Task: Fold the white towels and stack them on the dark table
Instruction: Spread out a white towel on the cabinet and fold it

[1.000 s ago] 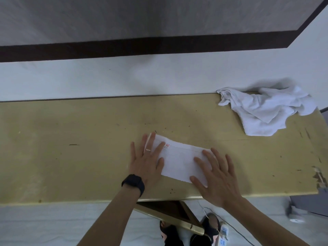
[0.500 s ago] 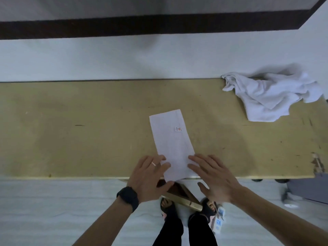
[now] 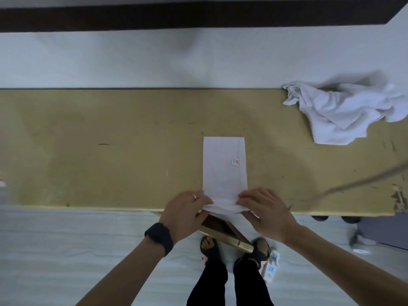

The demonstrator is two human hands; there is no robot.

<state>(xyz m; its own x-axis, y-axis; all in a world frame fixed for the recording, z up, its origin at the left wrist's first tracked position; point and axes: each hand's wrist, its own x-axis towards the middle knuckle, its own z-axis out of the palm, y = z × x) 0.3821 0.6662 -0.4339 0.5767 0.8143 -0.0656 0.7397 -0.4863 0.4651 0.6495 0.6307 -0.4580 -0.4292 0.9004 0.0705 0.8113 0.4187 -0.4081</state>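
Head view, looking down over the desk [image 3: 110,151], a tan top with scuffs and a chipped corner at the far right.

- Folded towel [image 3: 224,173]: a long narrow white strip lying flat on the desk, its long axis running away from the person, just right of centre. The far end is square and flat. The near end reaches the desk's front edge and bunches up slightly there. A small label [image 3: 235,162] with red print sits near its right edge.
- Left hand [image 3: 185,213]: at the strip's near left corner, fingers [image 3: 199,198] curled over and pinching the cloth. Ring [image 3: 193,196] on one finger, black watch [image 3: 159,238] on the wrist.
- Right hand [image 3: 265,213]: at the near right corner, fingers [image 3: 247,196] curled down onto the cloth and gripping it. The thumb is hidden, so I can't tell how far it wraps under.
- Both hands sit at the front edge of the desk, with the strip's near end between them.
- Crumpled towels [image 3: 344,111]: a loose white heap at the far right of the desk, well apart from the strip, up against the back edge. How many pieces it holds can't be told.
- Under the front edge: a gold-coloured desk brace [image 3: 223,230], with the person's dark trousers and sandalled feet [image 3: 208,248] on a pale floor.
- Behind the desk: a pale wall with a dark band [image 3: 198,18] along the top.
- A blurred thin line [image 3: 353,184] crosses the right side; I can't identify it.
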